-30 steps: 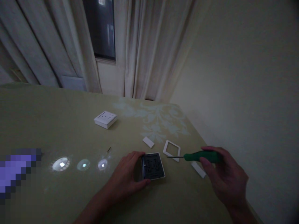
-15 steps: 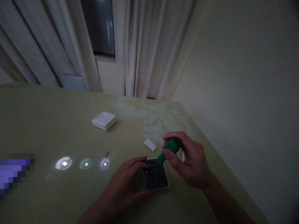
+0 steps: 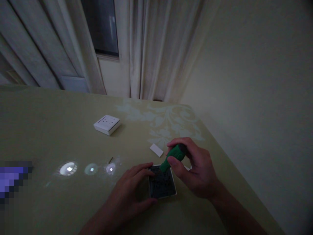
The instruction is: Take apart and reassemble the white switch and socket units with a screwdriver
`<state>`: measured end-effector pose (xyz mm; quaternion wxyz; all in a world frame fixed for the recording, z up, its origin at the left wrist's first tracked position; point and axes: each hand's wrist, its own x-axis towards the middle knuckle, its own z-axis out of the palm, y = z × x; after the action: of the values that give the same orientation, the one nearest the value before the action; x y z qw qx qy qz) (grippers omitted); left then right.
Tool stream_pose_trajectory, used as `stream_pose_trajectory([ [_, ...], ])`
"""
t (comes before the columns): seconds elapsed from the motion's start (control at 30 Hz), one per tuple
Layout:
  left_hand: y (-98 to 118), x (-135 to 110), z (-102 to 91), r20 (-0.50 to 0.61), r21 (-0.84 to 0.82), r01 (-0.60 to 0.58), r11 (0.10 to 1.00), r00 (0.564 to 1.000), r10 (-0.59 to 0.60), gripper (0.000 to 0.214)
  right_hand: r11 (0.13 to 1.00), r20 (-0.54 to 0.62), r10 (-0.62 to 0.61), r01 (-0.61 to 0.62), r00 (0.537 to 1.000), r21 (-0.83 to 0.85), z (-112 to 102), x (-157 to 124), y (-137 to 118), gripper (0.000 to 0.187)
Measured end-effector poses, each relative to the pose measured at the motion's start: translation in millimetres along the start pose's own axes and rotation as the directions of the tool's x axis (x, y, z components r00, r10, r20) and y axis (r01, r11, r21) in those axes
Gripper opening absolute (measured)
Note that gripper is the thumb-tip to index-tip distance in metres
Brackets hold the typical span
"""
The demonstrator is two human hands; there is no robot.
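Note:
A square switch module (image 3: 162, 186) lies back-side up on the green-yellow table (image 3: 49, 130), its dark inner side showing. My left hand (image 3: 133, 191) grips its left edge with thumb and fingers. My right hand (image 3: 195, 169) is closed round a green-handled screwdriver (image 3: 172, 157), which points steeply down into the module's upper part. The tip is hidden by the handle and my fingers.
A whole white wall switch (image 3: 107, 124) lies further back on the table. A small white rocker piece (image 3: 156, 150) lies just behind my right hand. A thin screw (image 3: 111, 160) rests beside three bright light spots (image 3: 91, 169). The table's right edge runs along a wall.
My right hand swung the screwdriver from level at the right to steeply down over the module, covering the white frame. My left hand kept its hold on the module.

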<state>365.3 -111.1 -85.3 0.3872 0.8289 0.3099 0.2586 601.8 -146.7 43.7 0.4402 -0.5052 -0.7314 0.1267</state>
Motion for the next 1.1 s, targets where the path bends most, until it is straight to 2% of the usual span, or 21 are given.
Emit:
stream_pose_trajectory([
  [0.23,0.4,-0.2,0.1,-0.012,0.02,-0.005,1.0,1.0,0.005,0.058,1.0,-0.062,0.001,-0.001,0.998,-0.001,-7.8,-1.9,-0.7,0.021],
  [0.6,0.9,-3.3,0.0,0.0,0.018,-0.002,1.0,1.0,0.002,0.055,0.999,0.001,-0.032,0.032,0.999,-0.031,-4.1,-0.2,-0.8,0.02],
  [0.7,0.9,-2.3,0.3,-0.002,0.018,0.002,1.0,1.0,-0.002,0.056,0.997,0.022,-0.042,0.043,0.999,-0.066,-4.3,-0.7,-3.7,0.025],
  [0.83,2.7,0.2,-1.1,0.016,0.012,0.007,1.0,1.0,-0.007,0.056,0.983,0.047,-0.147,0.151,0.988,-0.108,-1.6,-0.2,-4.7,0.043],
  [0.97,3.4,1.7,-2.5,0.015,0.004,-0.012,1.0,1.0,0.012,0.053,0.955,0.091,-0.273,0.281,0.958,-0.09,-1.4,0.7,-9.6,0.047],
  [1.1,0.3,2.3,-0.9,0.004,0.011,-0.028,1.0,1.0,0.028,0.05,0.96,0.189,-0.279,0.273,0.942,0.057,-8.1,-0.4,-21.3,0.051],
])
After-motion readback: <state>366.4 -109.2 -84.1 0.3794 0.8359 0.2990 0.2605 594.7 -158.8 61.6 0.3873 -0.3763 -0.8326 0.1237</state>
